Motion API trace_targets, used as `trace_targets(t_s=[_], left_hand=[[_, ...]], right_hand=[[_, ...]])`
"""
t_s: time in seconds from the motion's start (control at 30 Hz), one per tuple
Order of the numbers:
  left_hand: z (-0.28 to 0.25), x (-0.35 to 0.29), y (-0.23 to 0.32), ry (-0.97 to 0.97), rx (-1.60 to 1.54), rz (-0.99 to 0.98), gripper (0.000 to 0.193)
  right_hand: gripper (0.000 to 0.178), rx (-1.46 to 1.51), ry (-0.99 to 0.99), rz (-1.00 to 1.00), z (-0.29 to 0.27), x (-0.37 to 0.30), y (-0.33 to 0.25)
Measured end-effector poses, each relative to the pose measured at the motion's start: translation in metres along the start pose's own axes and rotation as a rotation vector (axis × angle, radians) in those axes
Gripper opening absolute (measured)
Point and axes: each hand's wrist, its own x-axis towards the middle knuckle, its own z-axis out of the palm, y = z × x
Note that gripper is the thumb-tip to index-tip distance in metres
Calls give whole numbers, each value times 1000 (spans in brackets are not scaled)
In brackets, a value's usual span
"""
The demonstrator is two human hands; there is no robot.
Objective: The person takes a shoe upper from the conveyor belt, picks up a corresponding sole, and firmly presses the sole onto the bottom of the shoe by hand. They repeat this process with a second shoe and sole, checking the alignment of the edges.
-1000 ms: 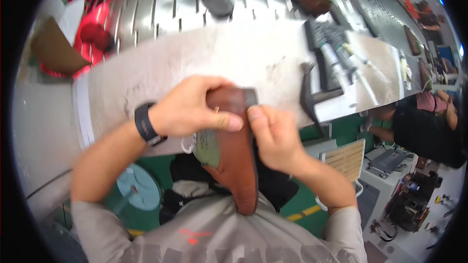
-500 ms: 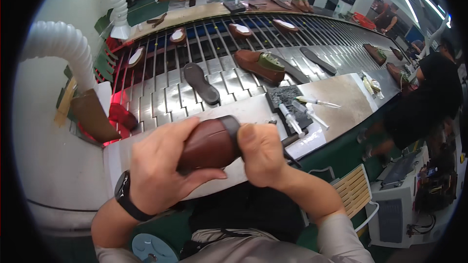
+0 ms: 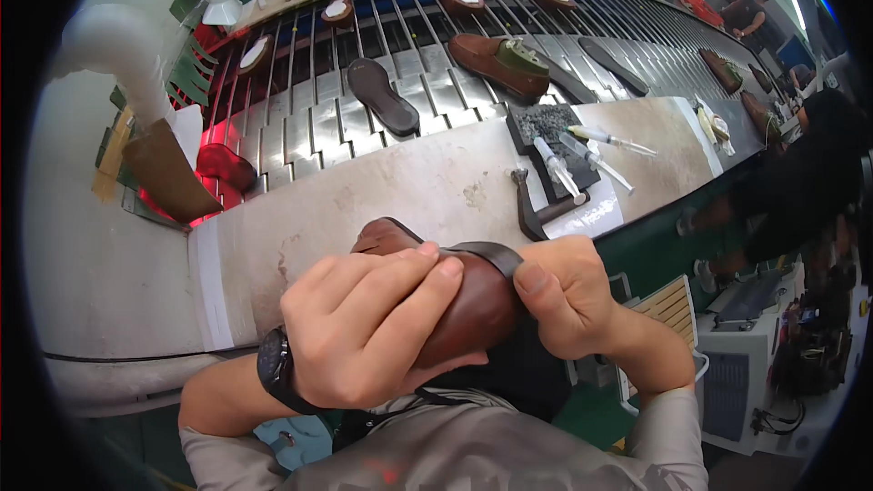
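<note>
Brown shoe in our left hand by the counter's near edge, we are apparently pressing its sole, right hand gripping. Further pressing is likely needing steadiness.

Grey short-sleeved shirt, blurred red mark on its front; black left-wrist watch, black strap

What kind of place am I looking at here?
Probably a shoe factory or workshop: besides the held brown shoe, there's a dark loose sole and a brown-and-green shoe lying on a long, slatted metal conveyor.
</note>
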Motion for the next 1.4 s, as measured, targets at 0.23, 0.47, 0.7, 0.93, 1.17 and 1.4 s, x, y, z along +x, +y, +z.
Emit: trace_targets(t_s=[0.23, 0.47, 0.7, 0.93, 1.17, 1.4], left_hand=[[22, -39, 39, -31, 0, 83, 26], [37, -71, 46, -89, 20, 249, 25], [62, -86, 15, -160, 73, 268, 23], [70, -113, 5, -193, 73, 258, 20], [82, -117, 5, -99, 138, 298, 19], [72, -102, 3, -155, 88, 246, 16]], right_hand=[[52, 245, -26, 283, 17, -50, 6], [43, -162, -177, 148, 21, -65, 18], [66, 88, -107, 452, 57, -68, 83], [73, 176, -186, 626, 74, -48, 105], [64, -301, -300, 384, 68, -32, 91], [34, -448, -204, 273, 65, -29, 84]])
